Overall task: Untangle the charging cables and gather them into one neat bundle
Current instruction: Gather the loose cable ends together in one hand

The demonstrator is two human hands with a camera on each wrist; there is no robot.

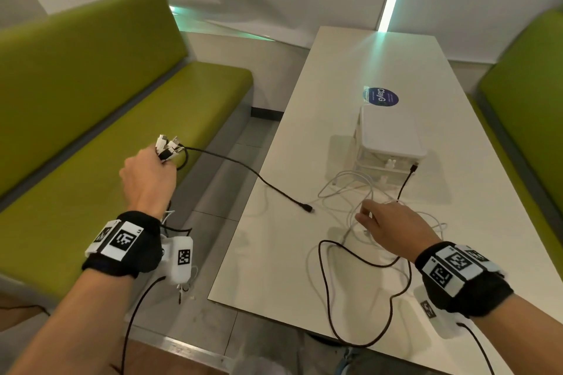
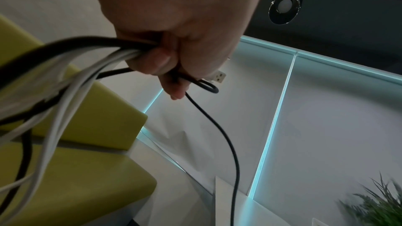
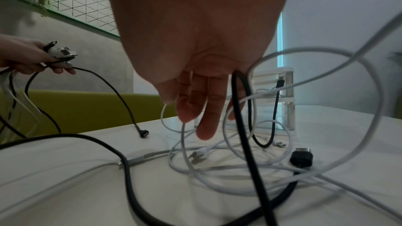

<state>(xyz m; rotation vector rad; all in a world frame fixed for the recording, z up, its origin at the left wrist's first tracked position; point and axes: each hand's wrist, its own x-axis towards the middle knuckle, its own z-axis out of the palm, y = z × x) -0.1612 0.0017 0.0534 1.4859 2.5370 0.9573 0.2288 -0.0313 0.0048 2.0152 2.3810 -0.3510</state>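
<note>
Black loop (image 1: 359, 298): nearest cable, lying in a wide curl on the table (image 1: 274, 253) at its near edge, one end running off toward the person.
Right hand (image 1: 393, 230): over the table, palm down above the white tangle; fingers (image 3: 204, 109) straight and a little apart, tips at the white strands. Grips nothing that I can see.
White tangle (image 1: 359, 201): several white cables in overlapping loops on the table, between the right hand and the box; a black plug (image 3: 301, 158) lies among them.
Left hand (image 1: 149, 176): off the table's left edge, raised over the bench (image 1: 122, 119); fist closed round the bundle.
Bundle (image 2: 71, 68): black and white cables gathered in the left fist, plug ends (image 1: 169, 146) sticking out past the fingers, the rest hanging below the wrist.
Black lead (image 1: 243, 166): runs from the left hand down to the table, its connector (image 1: 308, 208) resting just left of the white tangle.
Box (image 1: 390, 140): white, lidded, beyond the tangle; a second black cable (image 1: 406, 181) rises against its near side.
Sticker (image 1: 380, 97): round, blue, on the table just behind the box.
</note>
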